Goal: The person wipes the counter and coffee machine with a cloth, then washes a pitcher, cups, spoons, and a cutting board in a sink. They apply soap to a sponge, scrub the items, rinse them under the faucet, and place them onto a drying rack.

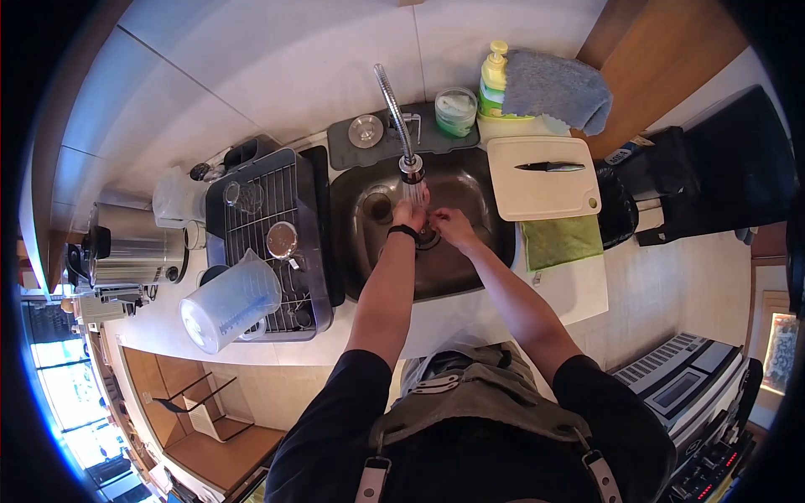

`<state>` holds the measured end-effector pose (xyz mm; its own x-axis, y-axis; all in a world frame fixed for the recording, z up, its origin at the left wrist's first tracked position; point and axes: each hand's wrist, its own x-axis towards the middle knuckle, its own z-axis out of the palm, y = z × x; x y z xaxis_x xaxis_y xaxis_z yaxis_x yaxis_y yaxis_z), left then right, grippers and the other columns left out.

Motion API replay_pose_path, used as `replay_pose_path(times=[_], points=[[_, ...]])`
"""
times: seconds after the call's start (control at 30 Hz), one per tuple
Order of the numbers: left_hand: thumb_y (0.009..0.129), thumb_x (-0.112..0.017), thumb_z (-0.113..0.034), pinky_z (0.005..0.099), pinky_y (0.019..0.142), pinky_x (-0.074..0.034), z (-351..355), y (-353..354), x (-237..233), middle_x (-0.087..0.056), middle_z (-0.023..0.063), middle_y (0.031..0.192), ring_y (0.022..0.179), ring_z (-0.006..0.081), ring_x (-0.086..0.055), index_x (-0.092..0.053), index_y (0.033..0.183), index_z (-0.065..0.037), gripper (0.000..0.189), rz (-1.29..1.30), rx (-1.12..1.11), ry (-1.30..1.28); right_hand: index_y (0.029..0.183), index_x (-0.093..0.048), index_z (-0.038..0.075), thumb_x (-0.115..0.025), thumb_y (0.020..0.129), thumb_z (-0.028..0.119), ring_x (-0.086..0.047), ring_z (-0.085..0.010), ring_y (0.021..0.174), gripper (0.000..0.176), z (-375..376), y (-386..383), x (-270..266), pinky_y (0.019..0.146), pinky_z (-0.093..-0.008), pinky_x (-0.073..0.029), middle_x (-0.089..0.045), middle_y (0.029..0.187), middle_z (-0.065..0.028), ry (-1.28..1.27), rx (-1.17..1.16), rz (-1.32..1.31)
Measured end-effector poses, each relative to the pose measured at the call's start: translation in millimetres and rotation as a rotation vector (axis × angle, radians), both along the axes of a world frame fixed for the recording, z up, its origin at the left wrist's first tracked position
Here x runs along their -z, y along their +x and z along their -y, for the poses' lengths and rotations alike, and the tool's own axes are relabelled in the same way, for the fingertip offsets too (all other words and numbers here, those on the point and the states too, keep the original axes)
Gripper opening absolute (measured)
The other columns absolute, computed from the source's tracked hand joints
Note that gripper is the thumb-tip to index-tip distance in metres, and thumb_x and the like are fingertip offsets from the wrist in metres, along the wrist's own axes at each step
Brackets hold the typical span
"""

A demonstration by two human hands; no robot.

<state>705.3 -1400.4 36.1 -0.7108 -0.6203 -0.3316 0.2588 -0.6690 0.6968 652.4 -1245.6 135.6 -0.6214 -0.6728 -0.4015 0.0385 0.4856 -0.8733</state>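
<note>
Two bare arms come out of black sleeves, past the apron (478,411) and across the counter (444,323), and reach down into the sink (356,260). The right hand (453,228) is bent at the fingers; whether they are closed on some small thing, I cannot tell. Just beside it, the left hand (407,218), with a black band (402,230) on the wrist, is directly below the tap head (411,168), which hangs over the bowl. What looks like water falls on this hand. Its fingers are partly hidden, so its grip also I cannot tell.

For good work here, I would hold both hands low inside the bowl, so that splashes do not reach the counter, and turn them slowly under the stream. Any small thing should be pinched firmly, because the drain (428,241) is near below.

To the right, a knife (549,167) lies on the cutting board (537,197); the elbow should pass well apart from it. To the left is the dish rack (277,180). Farther, behind the sink, stand a tub (455,113) with green liquid and a soap bottle (491,80).
</note>
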Motion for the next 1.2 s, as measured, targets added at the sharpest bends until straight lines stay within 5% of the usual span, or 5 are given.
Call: replay_pose_path(times=[0.1, 0.5, 0.7, 1.0, 1.2], points=[[0.091, -0.034, 0.001, 0.0403, 0.083, -0.058, -15, 1, -65, -0.063, 0.0207, 0.114, 0.099, 0.0301, -0.067, -0.051, 0.126, 0.009, 0.039, 0.132, -0.087, 0.274, 0.098, -0.074, 0.006, -0.064, 0.082, 0.023, -0.07, -0.0343, 0.092, 0.025, 10, 1, -18, 0.085, -0.0418, -0.053, -0.072, 0.093, -0.0176, 0.071, 0.001, -0.191], [0.075, -0.042, 0.004, 0.0327, 0.06, -0.056, -11, 17, -29, -0.07, 0.0149, 0.08, 0.071, 0.0249, -0.07, -0.065, 0.093, 0.006, 0.029, 0.624, -0.1, -0.612, 0.094, -0.069, -0.002, -0.066, 0.083, 0.014, -0.068, -0.0388, 0.093, 0.019, 17, 19, -41, 0.084, -0.0441, -0.053, -0.071, 0.09, -0.0216, 0.031, 0.028, -0.31], [0.077, -0.04, 0.003, 0.0404, 0.061, -0.058, -20, 17, -62, -0.069, 0.0168, 0.085, 0.072, 0.0298, -0.07, -0.063, 0.095, 0.008, 0.03, 0.133, -0.123, 0.014, 0.097, -0.068, -0.002, -0.063, 0.083, 0.012, -0.067, -0.0392, 0.097, 0.021, 18, 23, -39, 0.087, -0.0446, -0.052, -0.07, 0.095, -0.0231, 0.09, 0.04, -0.277], [0.086, -0.037, 0.008, 0.0412, 0.074, -0.058, -24, 9, -88, -0.067, 0.0228, 0.104, 0.086, 0.0298, -0.07, -0.06, 0.111, 0.008, 0.034, 0.4, -0.242, 0.014, 0.099, -0.067, -0.003, -0.06, 0.083, 0.01, -0.068, -0.0381, 0.094, 0.022, 23, 32, -20, 0.084, -0.0435, -0.053, -0.07, 0.094, -0.0227, 0.059, 0.044, -0.403], [0.087, -0.048, 0.007, 0.0381, 0.079, -0.056, 9, 3, -34, -0.068, 0.0127, 0.104, 0.092, 0.024, -0.068, -0.062, 0.117, 0.003, 0.034, 0.003, -0.238, 0.231, 0.1, -0.067, -0.002, -0.06, 0.087, 0.009, -0.07, -0.0242, 0.089, 0.018, 27, 12, 0, 0.078, -0.0352, -0.054, -0.071, 0.087, -0.0157, -0.034, 0.066, -0.098]])
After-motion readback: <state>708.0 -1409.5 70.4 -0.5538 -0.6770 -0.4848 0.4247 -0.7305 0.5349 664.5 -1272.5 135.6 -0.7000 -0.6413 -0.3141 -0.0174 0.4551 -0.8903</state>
